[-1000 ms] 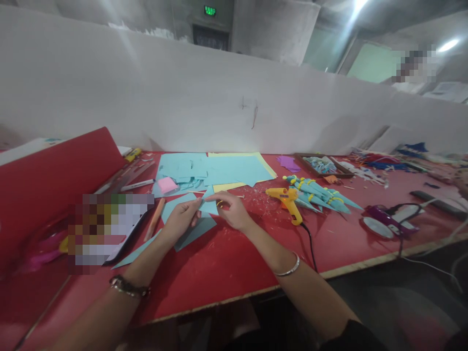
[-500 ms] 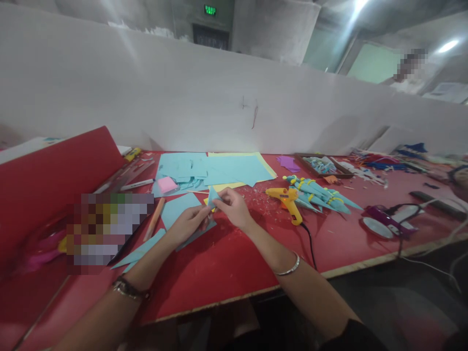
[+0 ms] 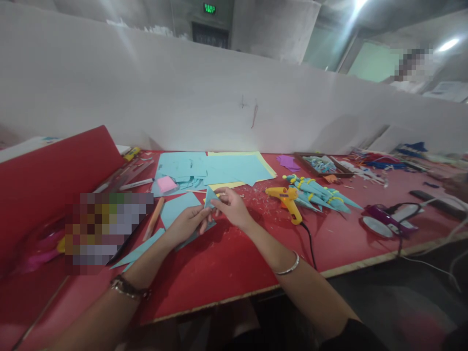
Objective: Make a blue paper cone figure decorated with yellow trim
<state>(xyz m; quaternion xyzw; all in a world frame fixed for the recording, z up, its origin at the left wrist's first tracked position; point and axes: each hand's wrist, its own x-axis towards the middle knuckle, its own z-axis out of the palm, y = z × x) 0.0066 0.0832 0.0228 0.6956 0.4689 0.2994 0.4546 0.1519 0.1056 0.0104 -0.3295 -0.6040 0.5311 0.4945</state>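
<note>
Between my two hands is a small piece of light blue paper, its pointed tip standing up above the fingers. My left hand pinches its lower part from the left. From the right, my right hand closes its thumb and fingers on the same paper. Part of the piece is hidden by the fingers. Flat blue paper lies on the table under and behind my left hand. A yellow glue gun rests to the right of my right hand, beside blue paper cones trimmed with yellow.
Large blue sheets and a pink block lie toward the white wall. A brown tray of scraps is at the back right. A purple device with cables sits at right. A red board leans at left.
My fingers have shifted slightly on the blue paper, and its tip now looks narrower and more upright. Both hands stay at nearly the same place.
</note>
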